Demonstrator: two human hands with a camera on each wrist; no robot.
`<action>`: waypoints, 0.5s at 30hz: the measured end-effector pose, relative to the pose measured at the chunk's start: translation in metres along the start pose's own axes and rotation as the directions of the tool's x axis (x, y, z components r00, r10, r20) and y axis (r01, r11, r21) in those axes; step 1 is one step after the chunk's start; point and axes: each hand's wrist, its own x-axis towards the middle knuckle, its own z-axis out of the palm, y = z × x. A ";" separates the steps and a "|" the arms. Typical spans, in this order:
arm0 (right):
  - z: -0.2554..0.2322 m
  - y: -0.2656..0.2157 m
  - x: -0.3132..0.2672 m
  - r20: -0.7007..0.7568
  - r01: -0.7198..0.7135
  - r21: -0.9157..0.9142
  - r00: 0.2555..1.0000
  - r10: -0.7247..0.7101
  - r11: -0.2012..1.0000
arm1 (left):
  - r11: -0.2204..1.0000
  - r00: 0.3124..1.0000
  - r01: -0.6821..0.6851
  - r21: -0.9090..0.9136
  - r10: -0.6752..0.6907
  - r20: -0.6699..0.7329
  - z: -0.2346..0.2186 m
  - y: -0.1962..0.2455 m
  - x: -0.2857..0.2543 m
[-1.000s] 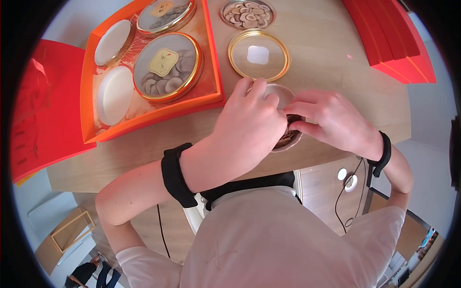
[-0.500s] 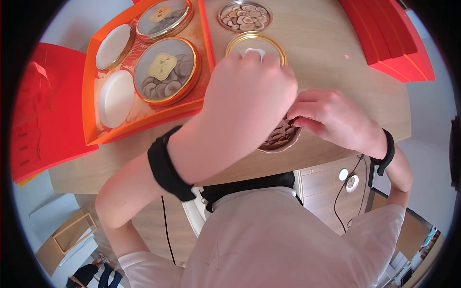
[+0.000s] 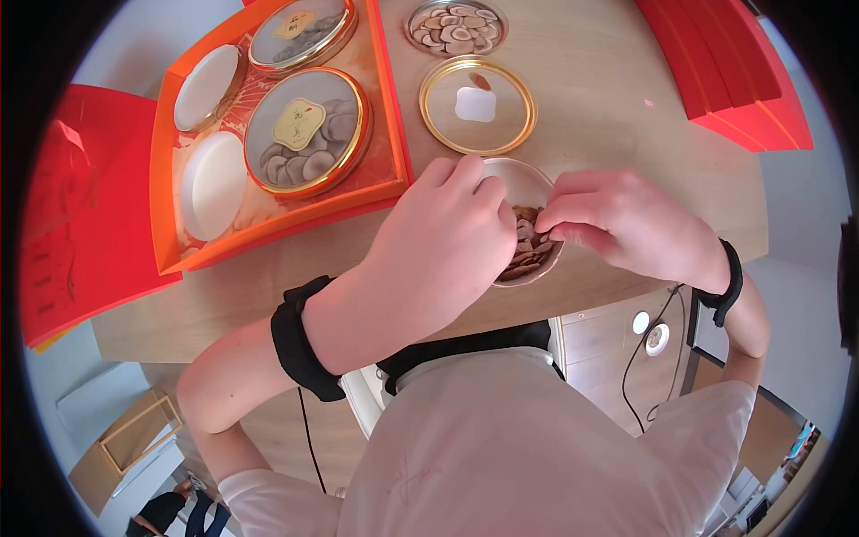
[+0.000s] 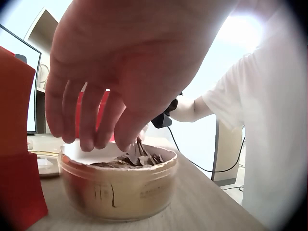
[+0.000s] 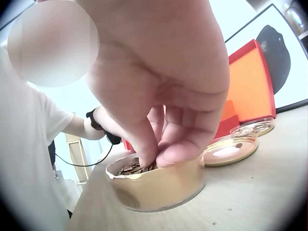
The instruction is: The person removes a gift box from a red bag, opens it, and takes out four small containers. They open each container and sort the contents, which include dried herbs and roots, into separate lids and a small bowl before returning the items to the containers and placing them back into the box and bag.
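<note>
A round tub [image 4: 118, 190] of dried brown slices [image 3: 528, 257] stands near the table's front edge. Over its left side hangs my left hand [image 3: 447, 237], its fingers loosely bent and slightly apart in the left wrist view, with nothing seen between them. My right hand [image 3: 631, 219] reaches in from the right, thumb and fingertips pinching slices at the rim [image 5: 151, 166]. Behind the tub lies a gold-rimmed clear lid [image 3: 434, 98] with a white label and one brown slice [image 3: 480, 81] on it. A clear dish of pale slices [image 3: 458, 29] is beyond.
An orange box [image 3: 295, 228] at the left holds two lidded round tubs [image 3: 309, 134] and two white round pieces [image 3: 213, 186]. Red packaging lies farther left [image 3: 89, 206], and a red box [image 3: 716, 72] stands at the back right.
My left hand went out over the gold-rimmed lid and came back to the tub. A brown slice now lies on that lid. My right hand has stayed at the tub.
</note>
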 end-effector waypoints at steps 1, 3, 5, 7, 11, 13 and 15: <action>0.000 0.000 0.000 -0.022 -0.006 0.030 1.000 0.006 1.000 | 1.000 1.000 -0.003 0.002 0.003 0.015 0.003 -0.001 -0.001; -0.002 -0.001 0.001 -0.045 -0.024 0.032 0.999 0.025 0.999 | 1.000 1.000 -0.011 0.017 0.011 0.018 0.007 -0.002 -0.003; -0.003 -0.001 0.003 -0.079 -0.021 0.068 0.997 0.026 0.997 | 1.000 1.000 -0.017 0.012 0.017 0.015 0.008 -0.004 -0.003; -0.002 -0.001 0.005 -0.120 0.002 0.138 0.993 0.015 0.990 | 1.000 1.000 -0.021 -0.016 0.021 0.004 0.008 -0.004 -0.004; -0.004 -0.003 0.011 -0.127 -0.002 0.214 0.991 0.030 0.977 | 0.999 1.000 -0.017 -0.036 0.018 0.015 0.010 -0.005 -0.002; -0.005 -0.002 0.015 -0.118 0.012 0.242 0.993 0.017 0.970 | 0.999 1.000 -0.011 -0.039 0.012 0.017 0.011 -0.005 -0.001; -0.004 0.000 0.018 -0.140 0.002 0.264 0.989 0.036 0.964 | 0.999 1.000 -0.019 -0.040 0.019 -0.003 0.015 -0.005 -0.001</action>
